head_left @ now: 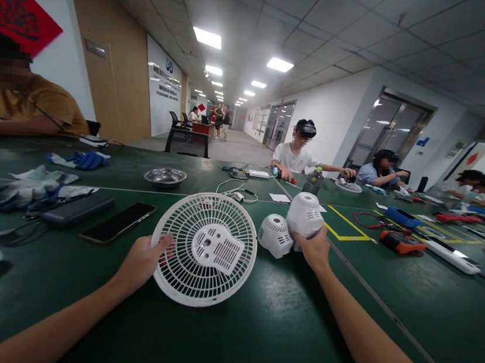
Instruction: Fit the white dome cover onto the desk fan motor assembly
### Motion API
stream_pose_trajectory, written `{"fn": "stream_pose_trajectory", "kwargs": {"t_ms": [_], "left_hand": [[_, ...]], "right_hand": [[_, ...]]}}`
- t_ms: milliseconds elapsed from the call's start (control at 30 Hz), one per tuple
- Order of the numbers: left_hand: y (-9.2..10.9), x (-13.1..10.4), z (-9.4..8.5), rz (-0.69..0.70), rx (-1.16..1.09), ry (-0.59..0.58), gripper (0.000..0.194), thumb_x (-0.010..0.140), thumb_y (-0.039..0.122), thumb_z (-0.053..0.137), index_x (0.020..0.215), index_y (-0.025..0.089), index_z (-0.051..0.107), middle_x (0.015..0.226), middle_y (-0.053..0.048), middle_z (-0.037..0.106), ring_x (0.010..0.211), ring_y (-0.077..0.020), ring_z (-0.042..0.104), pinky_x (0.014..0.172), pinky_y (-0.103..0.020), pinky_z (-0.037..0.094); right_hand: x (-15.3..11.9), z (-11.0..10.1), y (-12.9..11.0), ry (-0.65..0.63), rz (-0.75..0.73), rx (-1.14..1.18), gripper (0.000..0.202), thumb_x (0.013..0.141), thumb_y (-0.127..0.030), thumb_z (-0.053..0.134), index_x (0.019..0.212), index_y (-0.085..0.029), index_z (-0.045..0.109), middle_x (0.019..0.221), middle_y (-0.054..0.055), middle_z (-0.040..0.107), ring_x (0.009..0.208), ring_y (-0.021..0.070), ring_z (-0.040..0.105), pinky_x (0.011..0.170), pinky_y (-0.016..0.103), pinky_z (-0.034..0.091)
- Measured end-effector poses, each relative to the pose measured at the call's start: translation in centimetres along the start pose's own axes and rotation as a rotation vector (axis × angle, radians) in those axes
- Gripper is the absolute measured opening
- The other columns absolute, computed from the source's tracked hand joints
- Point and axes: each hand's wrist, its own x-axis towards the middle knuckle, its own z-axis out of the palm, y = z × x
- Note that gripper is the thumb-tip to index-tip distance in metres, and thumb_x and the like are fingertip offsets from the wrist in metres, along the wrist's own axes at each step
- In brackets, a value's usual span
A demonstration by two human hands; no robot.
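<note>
A round white fan grille (216, 287) with a vented plate at its middle is tilted up over the green table. My left hand (144, 261) is closed on its left rim, with fingertips showing through the slats. To the right, my right hand (314, 246) is wrapped round a white vented fan motor cover (306, 210); the thumb lies on its lower front and the other fingers are mostly hidden behind it. A second white motor cover (275, 234) sits close against its left side.
Left of the grille lie a phone (119, 222), a dark power bank (77, 209) and work gloves (24, 190). A steel bowl (165, 177), white cables (241, 195) and a bottle (313, 181) stand farther back. An orange multimeter (402, 242) is at right. Several people sit around the table.
</note>
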Motion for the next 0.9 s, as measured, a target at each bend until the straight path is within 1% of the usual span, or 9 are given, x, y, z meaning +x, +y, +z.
{"fn": "stream_pose_trajectory", "kwargs": {"t_ms": [67, 200, 300, 367, 467, 600, 667, 767, 900], "left_hand": [[-0.1, 0.1, 0.0, 0.023, 0.008, 0.021, 0.039, 0.087, 0.052, 0.065, 0.092, 0.014, 0.07, 0.076, -0.008, 0.076, 0.067, -0.0257, 0.074, 0.065, -0.039, 0.06], [0.3, -0.3, 0.0, 0.02, 0.013, 0.001, 0.041, 0.088, 0.054, 0.063, 0.093, 0.014, 0.07, 0.076, -0.008, 0.076, 0.068, -0.0254, 0.074, 0.066, -0.039, 0.06], [0.6, -0.5, -0.1, 0.002, 0.011, -0.043, 0.04, 0.091, 0.053, 0.06, 0.095, 0.014, 0.069, 0.078, -0.007, 0.076, 0.069, -0.025, 0.075, 0.067, -0.039, 0.06], [0.5, -0.5, -0.1, 0.006, 0.008, -0.037, 0.04, 0.091, 0.053, 0.06, 0.095, 0.014, 0.068, 0.079, -0.007, 0.076, 0.07, -0.0247, 0.075, 0.067, -0.038, 0.06], [0.3, -0.3, 0.0, 0.022, -0.002, -0.024, 0.04, 0.089, 0.053, 0.062, 0.096, 0.014, 0.068, 0.078, -0.007, 0.076, 0.069, -0.0246, 0.074, 0.066, -0.038, 0.059], [0.1, -0.1, 0.0, 0.018, 0.002, -0.04, 0.041, 0.09, 0.053, 0.061, 0.098, 0.014, 0.068, 0.078, -0.008, 0.076, 0.069, -0.0248, 0.075, 0.066, -0.038, 0.059], [0.2, -0.2, -0.1, 0.016, 0.006, -0.042, 0.04, 0.091, 0.053, 0.06, 0.098, 0.014, 0.068, 0.079, -0.008, 0.077, 0.07, -0.0247, 0.075, 0.066, -0.038, 0.06], [0.4, -0.4, -0.1, 0.008, 0.007, -0.047, 0.04, 0.091, 0.052, 0.061, 0.098, 0.013, 0.068, 0.079, -0.008, 0.077, 0.07, -0.0251, 0.075, 0.065, -0.038, 0.06], [0.7, -0.5, 0.0, -0.016, 0.011, -0.027, 0.037, 0.091, 0.048, 0.061, 0.098, 0.013, 0.068, 0.076, -0.007, 0.076, 0.067, -0.0248, 0.075, 0.063, -0.038, 0.06]], "right_hand": [[0.2, 0.1, 0.1, 0.0, 0.055, -0.004, 0.078, 0.062, -0.056, 0.077, 0.125, -0.019, 0.049, 0.117, 0.018, 0.068, 0.104, 0.038, 0.066, 0.09, 0.049, 0.051], [0.5, -0.5, -0.9, 0.186, 0.1, 0.107, 0.07, 0.06, -0.055, 0.079, 0.114, -0.019, 0.053, 0.111, 0.018, 0.071, 0.099, 0.0361, 0.068, 0.087, 0.047, 0.051], [0.4, -1.3, -2.4, 0.317, 0.043, 0.208, 0.068, 0.062, -0.057, 0.078, 0.112, -0.018, 0.053, 0.104, 0.017, 0.072, 0.092, 0.0331, 0.068, 0.082, 0.043, 0.051], [-0.1, -1.6, -3.5, 0.342, -0.044, 0.285, 0.067, 0.063, -0.056, 0.078, 0.111, -0.018, 0.052, 0.101, 0.015, 0.072, 0.087, 0.0307, 0.069, 0.077, 0.04, 0.051], [-1.3, -1.3, -4.7, 0.251, -0.145, 0.325, 0.065, 0.065, -0.056, 0.078, 0.112, -0.019, 0.052, 0.101, 0.013, 0.073, 0.082, 0.0278, 0.069, 0.072, 0.037, 0.052], [-2.8, 0.2, -4.9, -0.009, -0.216, 0.173, 0.063, 0.067, -0.057, 0.077, 0.112, -0.021, 0.053, 0.102, 0.011, 0.073, 0.084, 0.0281, 0.07, 0.076, 0.039, 0.053], [-3.1, 0.8, -4.7, -0.071, -0.221, 0.135, 0.063, 0.068, -0.058, 0.076, 0.115, -0.021, 0.053, 0.105, 0.011, 0.073, 0.088, 0.0285, 0.07, 0.079, 0.04, 0.053], [-2.6, 0.9, -4.1, -0.037, -0.221, 0.145, 0.067, 0.068, -0.058, 0.076, 0.119, -0.02, 0.053, 0.108, 0.011, 0.072, 0.09, 0.0285, 0.07, 0.08, 0.04, 0.053], [-0.7, -0.4, -2.7, 0.098, -0.16, 0.118, 0.071, 0.067, -0.06, 0.075, 0.121, -0.019, 0.053, 0.106, 0.012, 0.072, 0.089, 0.0293, 0.068, 0.081, 0.041, 0.053]]}}
